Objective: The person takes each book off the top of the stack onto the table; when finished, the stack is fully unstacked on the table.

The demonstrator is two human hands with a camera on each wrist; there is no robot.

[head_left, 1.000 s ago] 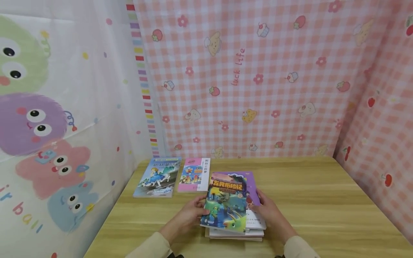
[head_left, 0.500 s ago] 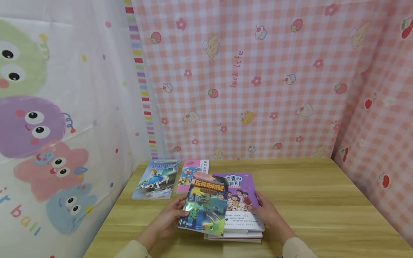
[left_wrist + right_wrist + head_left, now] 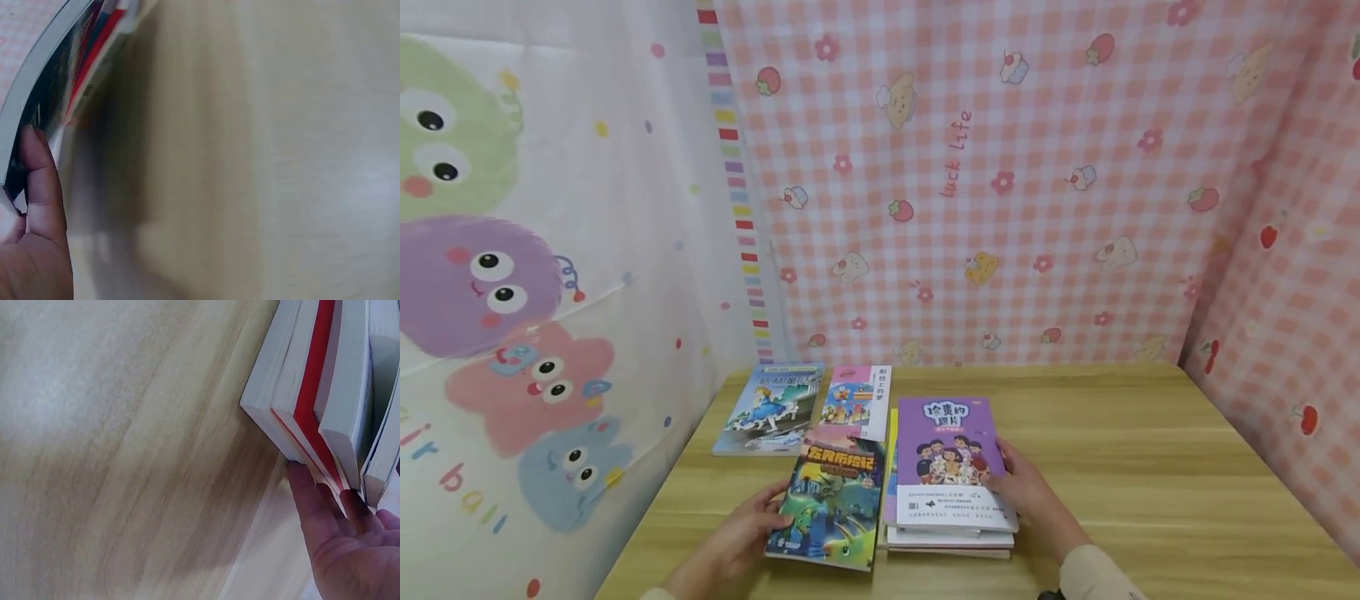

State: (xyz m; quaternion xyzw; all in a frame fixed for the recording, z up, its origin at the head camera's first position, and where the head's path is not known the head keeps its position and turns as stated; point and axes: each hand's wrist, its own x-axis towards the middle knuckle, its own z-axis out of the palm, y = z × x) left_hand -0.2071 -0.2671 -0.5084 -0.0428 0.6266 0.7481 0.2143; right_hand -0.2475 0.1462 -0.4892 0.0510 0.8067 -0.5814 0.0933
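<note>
Newly shifted leftward, a dark green dinosaur-covered paperback (image 3: 831,500) is pinched in the left hand (image 3: 748,529), off the stack of books (image 3: 958,540) that the right hand (image 3: 1036,497) grips, and baring a purple-and-white paperback (image 3: 950,454) on top; beyond both hands, the yellowish wood-grain tabletop (image 3: 1120,454) meets a pink gingham curtain (image 3: 1060,117) printed with strawberries

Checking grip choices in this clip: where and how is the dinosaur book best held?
Probably hold the dinosaur book by its left edge, coming from the left, thumb over cover, fingers beneath, as the left hand does: it is thin, and the book stack stands close on its right.
</note>
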